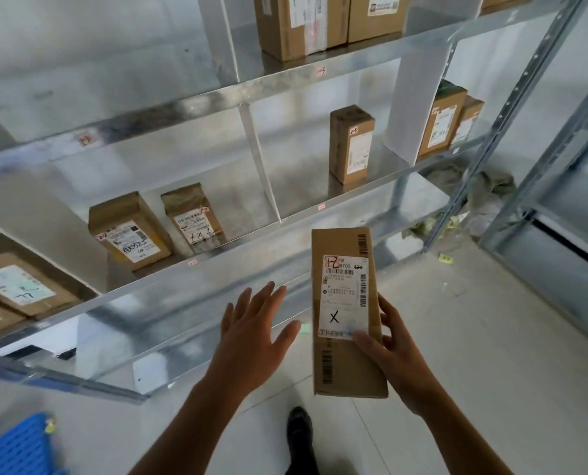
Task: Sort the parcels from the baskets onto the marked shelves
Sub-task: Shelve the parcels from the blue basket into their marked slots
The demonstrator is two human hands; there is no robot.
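While several brown cardboard boxes (130, 231) already stand or lean on the metal shelves (217, 94), the sorting is only partly done: one parcel (345, 313) is held in the air in front of the lower shelf edge, not yet placed. The right hand (392, 341) grips it low down, with the thumb across the bottom of the white label (344, 296) and the fingers (386, 313) wrapped round the right edge. The left hand (255, 334) hovers just beside it, fingers spread wide, holding nothing and touching nothing.

A red-boxed "1-2" is written at the top of the label, with a black cross lower down. A small tag (84, 138) on the upper shelf edge to the left is blurred but may read the same, so that bay is likely its place. A corner of a blue basket (15, 447) shows at lower left; what remains in it cannot be seen.

The parcel is a long, narrow, flat-faced carton of plain matt card with printed barcodes, stiff and square-edged. The shelves are shiny grey sheet metal, smooth and reflective, split by thin upright dividers (260, 162).
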